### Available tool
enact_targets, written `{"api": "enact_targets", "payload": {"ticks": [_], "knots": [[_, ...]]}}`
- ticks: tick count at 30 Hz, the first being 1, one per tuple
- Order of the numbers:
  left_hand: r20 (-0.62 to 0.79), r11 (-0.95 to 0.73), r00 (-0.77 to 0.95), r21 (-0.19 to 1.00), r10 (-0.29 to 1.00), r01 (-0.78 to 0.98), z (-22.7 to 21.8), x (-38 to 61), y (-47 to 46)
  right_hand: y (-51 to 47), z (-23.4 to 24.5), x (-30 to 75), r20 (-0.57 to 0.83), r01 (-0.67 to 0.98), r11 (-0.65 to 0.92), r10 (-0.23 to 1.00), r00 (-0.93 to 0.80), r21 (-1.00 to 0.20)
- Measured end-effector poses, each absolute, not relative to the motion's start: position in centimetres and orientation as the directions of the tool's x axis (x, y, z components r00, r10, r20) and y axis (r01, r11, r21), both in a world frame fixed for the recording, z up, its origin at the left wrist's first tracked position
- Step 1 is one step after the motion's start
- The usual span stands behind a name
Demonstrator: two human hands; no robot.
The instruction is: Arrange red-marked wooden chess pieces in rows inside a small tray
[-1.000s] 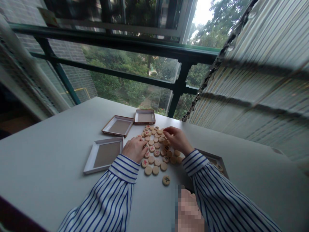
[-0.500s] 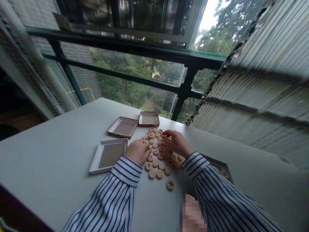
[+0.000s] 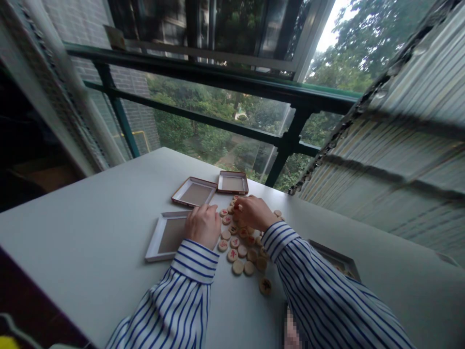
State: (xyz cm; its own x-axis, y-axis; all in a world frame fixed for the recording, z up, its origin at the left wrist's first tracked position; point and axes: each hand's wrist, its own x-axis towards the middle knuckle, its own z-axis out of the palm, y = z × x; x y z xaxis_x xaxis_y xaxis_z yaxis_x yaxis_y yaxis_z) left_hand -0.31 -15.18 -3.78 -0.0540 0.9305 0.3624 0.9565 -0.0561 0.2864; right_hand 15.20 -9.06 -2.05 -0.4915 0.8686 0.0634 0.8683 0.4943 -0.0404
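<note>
Round wooden Chinese chess pieces (image 3: 233, 255), some with red or black characters and some plain side up, lie in a loose cluster on the white table (image 3: 109, 232). At the cluster's left edge is my left hand (image 3: 203, 227), its fingers curled and their tips partly hidden. My right hand (image 3: 255, 212) reaches over the far part of the cluster with fingers bent together; what they hold, if anything, is unclear. One piece with a black character (image 3: 265, 286) lies apart at the near side.
Left of the pieces stands a shallow white box part (image 3: 154, 240). Beyond it are two brown-edged trays (image 3: 177, 191) (image 3: 233, 191). A grey tray (image 3: 352, 265) with pieces sits right, partly behind my right sleeve. A green railing (image 3: 203, 72) and stacked corrugated panels (image 3: 392, 160) border the table.
My left hand has drawn left, away from the middle of the pieces. My right hand has moved left over the far pieces, its fingers now bent downward. The view has shifted slightly.
</note>
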Motion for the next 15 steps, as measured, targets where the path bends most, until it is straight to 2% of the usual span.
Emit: {"api": "enact_targets", "payload": {"ticks": [7, 15], "knots": [[0.376, -0.043, -0.091, 0.333, 0.922, 0.942, -3.8, -0.2, -15.2, -9.0, -2.1, 14.8, 0.060, 0.873, 0.487, 0.872, -0.485, -0.017], [0.386, -0.004, -0.127, 0.321, 0.914, 0.947, -3.6, -0.1, -15.4, -8.1, -2.2, 13.5, 0.111, 0.868, 0.495, 0.865, -0.490, -0.025]]}}
